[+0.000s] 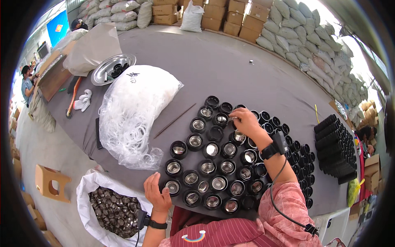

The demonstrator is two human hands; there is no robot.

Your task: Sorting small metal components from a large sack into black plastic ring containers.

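Rows of round black plastic cups or lids [207, 167] stand on the grey-covered table, many with a shiny metal piece inside. My right hand [245, 122] reaches over the far rows, its fingertips pinched together above a black cup [221, 120]. Something shiny shows at those fingertips, too small to make out. At the table's near edge my left hand [158, 192] is raised with thumb and fingers apart, holding nothing, close to a black cup [173, 187]. One loose metal cap [203, 187] lies among the near cups.
A white sack [88, 214] of metal caps stands at the lower left, beside a stool [52, 183]. On the table are a clear bag of white rings [133, 111], a thin rod [175, 120], a metal basin [98, 76], a glove [83, 100] and stacked black tubes [335, 148].
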